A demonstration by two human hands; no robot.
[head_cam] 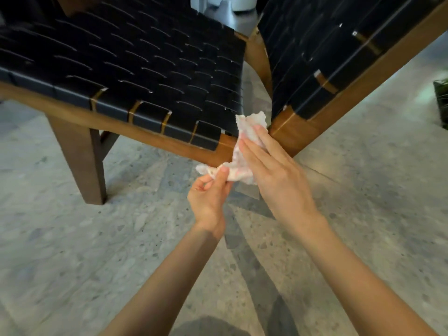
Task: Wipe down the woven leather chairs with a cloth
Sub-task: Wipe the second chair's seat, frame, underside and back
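Two chairs with black woven leather seats and brown wooden frames stand before me: one chair (126, 59) at the left and a second chair (339, 52) at the right. A crumpled white cloth (244, 141) with faint pink marks hangs in front of the left chair's front right corner. My right hand (274, 170) lies over the cloth with straight fingers. My left hand (209, 192) pinches the cloth's lower end between thumb and fingers.
A speckled grey stone floor (121, 251) lies all around. The left chair's wooden leg (80, 161) stands at the left. A green plant (441, 100) shows at the right edge. A white object (242, 3) sits beyond the chairs.
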